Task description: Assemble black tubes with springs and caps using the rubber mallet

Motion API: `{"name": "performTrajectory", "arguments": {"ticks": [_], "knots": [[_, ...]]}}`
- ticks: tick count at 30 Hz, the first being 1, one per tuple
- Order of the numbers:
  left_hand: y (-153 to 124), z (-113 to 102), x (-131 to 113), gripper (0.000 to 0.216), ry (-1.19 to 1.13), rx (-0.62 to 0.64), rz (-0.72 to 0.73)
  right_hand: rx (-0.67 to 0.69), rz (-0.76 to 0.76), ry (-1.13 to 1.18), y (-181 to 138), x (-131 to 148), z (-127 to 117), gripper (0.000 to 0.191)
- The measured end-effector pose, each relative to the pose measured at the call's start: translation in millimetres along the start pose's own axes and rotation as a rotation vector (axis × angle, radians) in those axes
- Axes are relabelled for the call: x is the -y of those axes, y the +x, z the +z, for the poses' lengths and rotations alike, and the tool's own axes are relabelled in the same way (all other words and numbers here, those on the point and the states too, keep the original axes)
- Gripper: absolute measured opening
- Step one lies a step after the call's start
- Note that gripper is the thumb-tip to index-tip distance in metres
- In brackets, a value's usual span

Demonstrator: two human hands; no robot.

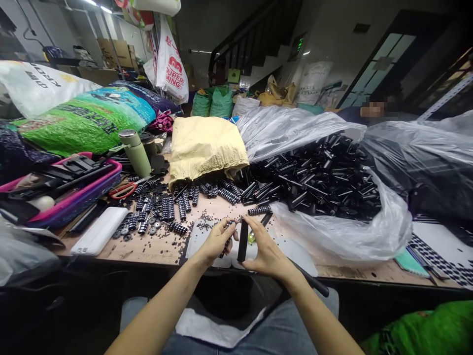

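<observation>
My right hand (266,252) grips a black tube (243,240), held upright over the table's near edge. Beside it, my left hand (218,241) is closed on a short stack of small black ringed parts (226,245), close to the tube. Both hands hover over a white tray (207,235) at the table's front. Behind them lie rows of black ringed stacks (181,204) and loose small black washers (148,229). A clear plastic bag (347,231) spills a big pile of black tubes (318,177) to the right.
A yellow sack (205,145) lies at the table's middle. On the left are a green flask (135,150), red scissors (125,190), a white power bank (99,236) and a pink tray (74,202). Another person sits at the far right behind plastic bags (424,148).
</observation>
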State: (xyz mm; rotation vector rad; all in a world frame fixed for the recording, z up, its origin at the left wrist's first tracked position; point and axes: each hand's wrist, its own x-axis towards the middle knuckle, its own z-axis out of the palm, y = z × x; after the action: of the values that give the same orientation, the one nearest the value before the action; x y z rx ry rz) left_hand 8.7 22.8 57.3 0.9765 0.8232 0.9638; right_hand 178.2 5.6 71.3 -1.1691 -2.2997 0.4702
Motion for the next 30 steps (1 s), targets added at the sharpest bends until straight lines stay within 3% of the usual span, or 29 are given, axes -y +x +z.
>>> {"name": "performTrajectory", "arguments": {"ticks": [9, 19, 26, 30], "knots": [[-7, 8, 9, 0.046, -0.180, -0.116, -0.088, -0.062, 0.015, 0.276, -10, 12, 20, 0.102], [-6, 19, 14, 0.040, -0.223, -0.225, -0.162, -0.043, 0.086, 0.303, -9, 10, 42, 0.097], [-2, 12, 22, 0.042, 0.042, -0.218, -0.188, -0.105, 0.188, 0.198, -7, 12, 62, 0.095], [-8, 5, 43, 0.040, 0.705, -0.200, 0.199, -0.239, 0.222, -0.009, -8, 8, 78, 0.082]]}}
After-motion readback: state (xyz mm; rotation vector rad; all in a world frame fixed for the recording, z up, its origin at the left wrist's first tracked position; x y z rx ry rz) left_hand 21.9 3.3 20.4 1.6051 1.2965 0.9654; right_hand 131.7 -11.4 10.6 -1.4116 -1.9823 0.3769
